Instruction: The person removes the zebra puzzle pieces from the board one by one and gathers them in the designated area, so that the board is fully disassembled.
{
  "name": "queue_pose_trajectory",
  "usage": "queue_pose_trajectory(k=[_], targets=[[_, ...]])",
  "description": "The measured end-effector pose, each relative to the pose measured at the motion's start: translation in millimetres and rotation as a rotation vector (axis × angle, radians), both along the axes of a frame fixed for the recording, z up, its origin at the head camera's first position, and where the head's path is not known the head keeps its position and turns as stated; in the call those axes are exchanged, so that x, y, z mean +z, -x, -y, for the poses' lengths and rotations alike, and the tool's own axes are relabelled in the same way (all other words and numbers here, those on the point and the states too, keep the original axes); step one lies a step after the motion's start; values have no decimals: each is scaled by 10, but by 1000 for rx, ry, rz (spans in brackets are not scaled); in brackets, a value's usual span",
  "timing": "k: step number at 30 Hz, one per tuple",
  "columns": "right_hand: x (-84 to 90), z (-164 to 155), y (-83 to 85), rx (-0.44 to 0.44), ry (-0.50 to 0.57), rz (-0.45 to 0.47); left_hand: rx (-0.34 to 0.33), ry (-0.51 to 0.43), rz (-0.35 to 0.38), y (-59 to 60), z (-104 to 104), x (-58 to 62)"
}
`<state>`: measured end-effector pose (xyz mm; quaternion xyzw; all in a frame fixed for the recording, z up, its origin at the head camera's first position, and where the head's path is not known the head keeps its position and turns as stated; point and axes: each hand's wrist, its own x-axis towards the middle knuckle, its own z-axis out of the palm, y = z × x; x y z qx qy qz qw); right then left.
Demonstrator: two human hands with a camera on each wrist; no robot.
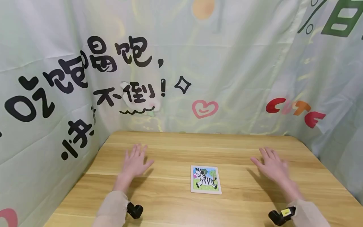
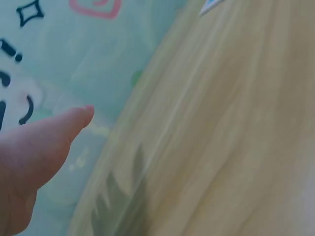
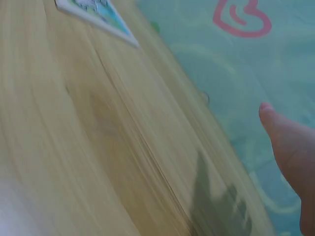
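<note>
Fingers (image 1: 137,152) spread wide, grasping nothing, our left hand (image 1: 134,165) and right hand (image 1: 273,168) flanking a flat square pale-bordered zebra picture (image 1: 206,181), honey-coloured wood-grained tabletop (image 1: 170,208)

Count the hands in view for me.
2: the left hand is left of the zebra picture, and the right hand is to the right of it.
</note>
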<state>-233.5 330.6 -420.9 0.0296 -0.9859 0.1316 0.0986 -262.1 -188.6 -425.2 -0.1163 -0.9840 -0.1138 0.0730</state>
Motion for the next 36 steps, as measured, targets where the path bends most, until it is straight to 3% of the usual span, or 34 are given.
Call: queue_pose_trajectory(k=[10, 18, 24, 30, 36], targets=[[-39, 480, -35, 139, 227, -81, -168, 33, -11, -171, -465, -6], [-87, 877, -32, 204, 431, -62, -358, 123, -69, -339, -852, -6], [-130, 1150, -14, 234, 510, -26, -499, 232, -104, -499, -1099, -60], [-153, 1388, 4, 280, 566, 28, -612, 300, -94, -652, -1234, -118], [-187, 1579, 1, 315, 558, 55, -674, 328, -47, -766, -1309, -172]])
